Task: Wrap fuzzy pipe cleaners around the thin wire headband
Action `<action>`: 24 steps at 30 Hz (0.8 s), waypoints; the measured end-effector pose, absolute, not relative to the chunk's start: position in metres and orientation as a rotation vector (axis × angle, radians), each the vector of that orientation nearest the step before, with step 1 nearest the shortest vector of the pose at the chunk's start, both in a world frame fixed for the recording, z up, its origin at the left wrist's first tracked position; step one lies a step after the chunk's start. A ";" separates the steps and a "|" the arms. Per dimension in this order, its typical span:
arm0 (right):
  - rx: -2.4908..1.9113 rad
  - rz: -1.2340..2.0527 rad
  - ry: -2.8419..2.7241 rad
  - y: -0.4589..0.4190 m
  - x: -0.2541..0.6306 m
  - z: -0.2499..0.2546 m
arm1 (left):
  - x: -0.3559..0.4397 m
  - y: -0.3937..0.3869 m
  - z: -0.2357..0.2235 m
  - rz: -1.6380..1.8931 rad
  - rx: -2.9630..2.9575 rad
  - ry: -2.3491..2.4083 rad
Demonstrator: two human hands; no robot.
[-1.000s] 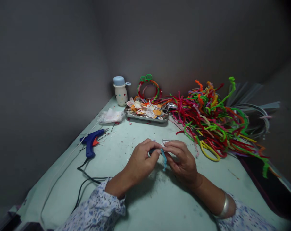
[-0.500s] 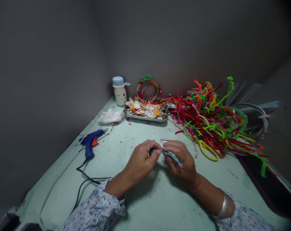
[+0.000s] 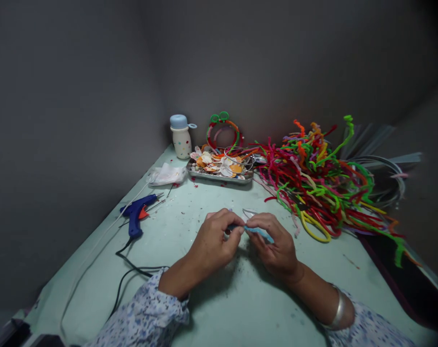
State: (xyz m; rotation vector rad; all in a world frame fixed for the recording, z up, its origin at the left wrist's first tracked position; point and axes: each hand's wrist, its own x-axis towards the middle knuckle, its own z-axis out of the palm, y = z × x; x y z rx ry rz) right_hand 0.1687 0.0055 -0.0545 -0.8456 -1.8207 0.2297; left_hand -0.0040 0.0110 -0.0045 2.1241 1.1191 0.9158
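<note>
Both hands meet above the middle of the table. My left hand (image 3: 219, 240) pinches one end of a light blue pipe cleaner (image 3: 261, 234) between thumb and forefinger. The rest of the blue strip runs into my right hand (image 3: 275, 243), whose thumb and fingers are closed round it. My fingers cover part of the blue piece, so its full shape is hidden. Just behind the fingertips lies a small, pale, clear-looking item (image 3: 248, 213), too covered to name.
A blue glue gun (image 3: 134, 214) with its cord lies left. Behind stand a bottle (image 3: 182, 140), a metal tray (image 3: 222, 178) of flower pieces, and a decorated headband (image 3: 223, 129). A large heap of coloured pipe cleaners (image 3: 313, 178) fills the right, near a dark flat object (image 3: 396, 279).
The hands stay together, with small finger shifts on the blue pipe cleaner. Its part in the right hand appears slightly flatter. The whole view has shifted very slightly.
</note>
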 end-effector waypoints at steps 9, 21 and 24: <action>-0.934 0.461 -1.742 0.006 0.166 -0.052 | -0.005 0.012 -0.009 0.929 2.266 1.128; -0.996 0.592 -1.726 0.007 0.166 -0.050 | -0.005 0.011 -0.012 0.903 2.390 1.132; -0.993 0.614 -1.729 0.007 0.166 -0.050 | -0.005 0.012 -0.012 0.918 2.389 1.135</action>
